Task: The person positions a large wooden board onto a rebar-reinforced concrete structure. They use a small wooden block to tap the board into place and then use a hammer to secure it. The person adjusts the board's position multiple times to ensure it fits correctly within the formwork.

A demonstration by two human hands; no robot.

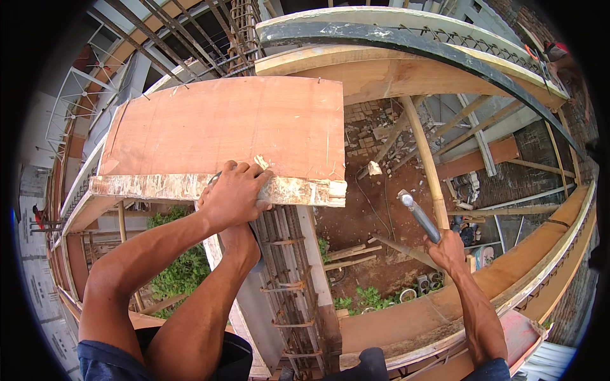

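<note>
"What is in hand?"
"One hammer [420, 217], in the right hand [448, 251]. Its fingers are clamped round the dark handle; the bright metal head points away from the person, well apart from the panel."

"And the left hand [234, 190]?"
"On the one panel [235, 127], left of centre in front of the person. The fingers are bent over the batten [143, 186] along its near edge; whether they pinch it I cannot tell."

"What are those made of?"
"The panel is reddish plywood, smooth, faintly grained, with a curved far edge where at least three nails stand up. The batten is one straight length, rough and blotched with whitish crust. One pale wood fragment [261, 162] lies at the fingertips."

"Just outside that?"
"One cage of ribbed steel bars [289, 286], tied with crosswise loops, running from under the batten toward the person. To the right, one round, pale pole [422, 159] slants up, smooth with faint joints."

"Farther out?"
"One black curved bar [406, 39] arches across the upper right, its surface scuffed. Below lies reddish bare earth [375, 219] with scattered broken blocks, too many to count, and leafy green plants [181, 276] show at the lower left."
</note>
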